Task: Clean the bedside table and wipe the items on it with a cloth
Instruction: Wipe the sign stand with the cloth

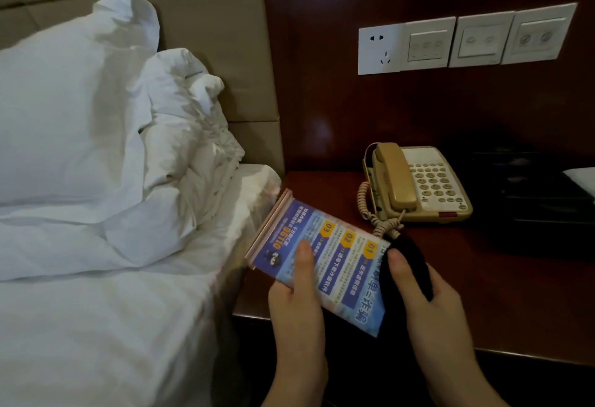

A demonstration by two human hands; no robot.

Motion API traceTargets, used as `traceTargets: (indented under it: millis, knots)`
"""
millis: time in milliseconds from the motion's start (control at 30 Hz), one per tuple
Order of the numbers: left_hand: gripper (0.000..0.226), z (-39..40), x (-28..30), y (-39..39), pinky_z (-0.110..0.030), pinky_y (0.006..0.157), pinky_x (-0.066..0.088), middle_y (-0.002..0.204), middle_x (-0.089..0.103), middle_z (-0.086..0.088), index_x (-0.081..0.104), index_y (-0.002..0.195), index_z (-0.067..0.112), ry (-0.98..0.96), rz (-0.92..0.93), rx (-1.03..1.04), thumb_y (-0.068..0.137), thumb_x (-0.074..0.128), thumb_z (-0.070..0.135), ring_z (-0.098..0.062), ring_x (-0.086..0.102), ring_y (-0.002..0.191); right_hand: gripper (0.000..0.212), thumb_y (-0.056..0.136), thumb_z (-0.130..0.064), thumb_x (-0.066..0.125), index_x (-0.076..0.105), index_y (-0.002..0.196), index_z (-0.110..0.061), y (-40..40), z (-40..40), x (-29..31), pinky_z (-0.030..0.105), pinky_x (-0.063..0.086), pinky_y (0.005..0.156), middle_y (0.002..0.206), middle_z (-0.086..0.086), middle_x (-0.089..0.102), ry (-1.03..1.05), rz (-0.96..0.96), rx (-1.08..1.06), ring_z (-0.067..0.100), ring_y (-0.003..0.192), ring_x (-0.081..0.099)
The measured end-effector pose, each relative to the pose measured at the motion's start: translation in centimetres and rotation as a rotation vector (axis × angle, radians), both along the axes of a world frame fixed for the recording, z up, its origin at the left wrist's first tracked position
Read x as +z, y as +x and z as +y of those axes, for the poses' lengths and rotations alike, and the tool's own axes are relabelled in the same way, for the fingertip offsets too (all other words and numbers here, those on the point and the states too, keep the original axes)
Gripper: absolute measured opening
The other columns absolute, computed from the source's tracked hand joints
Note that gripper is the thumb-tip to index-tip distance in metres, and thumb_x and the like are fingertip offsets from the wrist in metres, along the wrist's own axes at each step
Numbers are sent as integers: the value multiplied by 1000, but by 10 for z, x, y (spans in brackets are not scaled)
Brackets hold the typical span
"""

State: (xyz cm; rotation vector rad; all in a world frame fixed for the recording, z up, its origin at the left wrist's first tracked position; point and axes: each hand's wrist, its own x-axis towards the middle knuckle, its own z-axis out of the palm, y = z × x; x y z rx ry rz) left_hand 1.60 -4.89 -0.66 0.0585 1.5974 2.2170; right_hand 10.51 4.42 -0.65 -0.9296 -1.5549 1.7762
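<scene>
Cloth [413, 265], dark and soft, is bunched in my right hand [428, 307] at lower centre-right of the frame, my thumb clamped over it and the wad pressed against the right edge of the sign card [325, 265]. My left hand [297, 297] grips that card from the other side, thumb flat on its printed face, fingers hidden behind it. I've got it lifted over the front left corner of the bedside table [483, 294], its metal-looking base rail pointing toward the bed.

I reckon the card is light and stiff, with a glossy face that could slip under the cloth, so holding it by the edges, with the heavier base end supported, looks like the safe grip. The cloth should mould round it easily.

Behind the card, at centre-right, sits the beige telephone [421, 181], handset in its cradle, coiled cord [370, 210] trailing down until it nearly meets the cloth. That cord may snag if I sweep carelessly. At the far right there's a dark tray or box I can't make out clearly.

Tabletop is dark polished wood, shiny, likely to show streaks. Wall panel above carries a row of white switch plates [463, 39] in the upper right. White pillows [74, 110] and rumpled bedding fill the left, against a padded beige headboard.
</scene>
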Motion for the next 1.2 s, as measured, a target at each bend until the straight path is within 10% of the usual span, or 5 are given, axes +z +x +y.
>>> traceTargets:
  millis: [333, 667, 933, 1200]
  knots:
    - [45, 2, 5, 3, -33, 69, 56, 87, 79, -9, 74, 97, 9, -6, 109, 80, 82, 60, 48, -22, 77, 79, 37, 74, -50, 64, 75, 104, -31, -9, -28, -5, 32, 53, 88, 95, -14, 77, 25, 67, 61, 3, 94, 71]
    - [23, -4, 11, -5, -19, 52, 56, 78, 78, -2, 66, 100, 12, -12, 102, -154, 88, 64, 30, -12, 74, 64, 22, 91, -37, 61, 71, 94, -17, 5, 29, 25, 17, 51, 50, 81, 0, 77, 96, 70, 129, 14, 71, 74]
    - [25, -4, 3, -11, -26, 61, 58, 86, 80, -4, 73, 101, 11, -96, 151, 17, 84, 77, 29, -18, 77, 75, 25, 84, -38, 65, 75, 100, -21, 16, 51, 37, 34, 56, 75, 99, 7, 77, 110, -206, 682, 28, 91, 74]
    - [71, 0, 10, -3, -19, 58, 58, 85, 77, 12, 46, 133, 28, -39, 220, -20, 72, 82, 28, -11, 76, 75, 24, 86, -25, 63, 73, 102, -10, 16, 52, 35, 21, 52, 51, 89, 11, 77, 72, -74, 490, 21, 71, 75]
